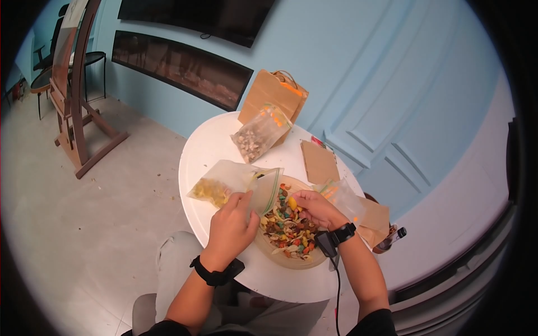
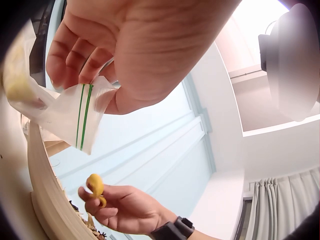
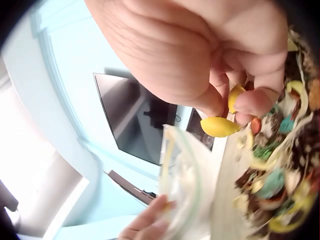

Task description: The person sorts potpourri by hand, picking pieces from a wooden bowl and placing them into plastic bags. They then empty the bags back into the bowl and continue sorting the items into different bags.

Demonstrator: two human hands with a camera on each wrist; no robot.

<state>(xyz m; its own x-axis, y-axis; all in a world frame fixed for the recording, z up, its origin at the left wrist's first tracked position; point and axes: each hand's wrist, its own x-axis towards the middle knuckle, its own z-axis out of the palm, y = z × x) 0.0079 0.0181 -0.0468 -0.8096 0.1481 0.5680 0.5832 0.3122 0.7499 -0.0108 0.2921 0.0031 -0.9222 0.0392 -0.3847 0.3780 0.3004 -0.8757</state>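
Note:
My left hand (image 1: 231, 227) pinches the mouth of a clear zip bag (image 1: 231, 172) with a green seal line, which lies on its side with yellow pieces (image 1: 210, 191) at its far end. In the left wrist view the bag's green-striped edge (image 2: 85, 117) sits between thumb and fingers. With thumb and fingers, my right hand (image 1: 320, 208) holds small yellow pieces (image 3: 218, 127) above a round, pale bowl (image 1: 264, 246). A colourful mix (image 1: 291, 229) of dried-looking bits, orange, teal, yellow and brown, fills that bowl.
Behind the bowl on the round white table (image 1: 196, 145) stand a brown paper bag (image 1: 260, 92) and a clear bag of pale chunks (image 1: 255, 140). A flat brown packet (image 1: 319, 162) and another clear bag (image 1: 344, 196) lie right. An easel (image 1: 75, 106) stands far left.

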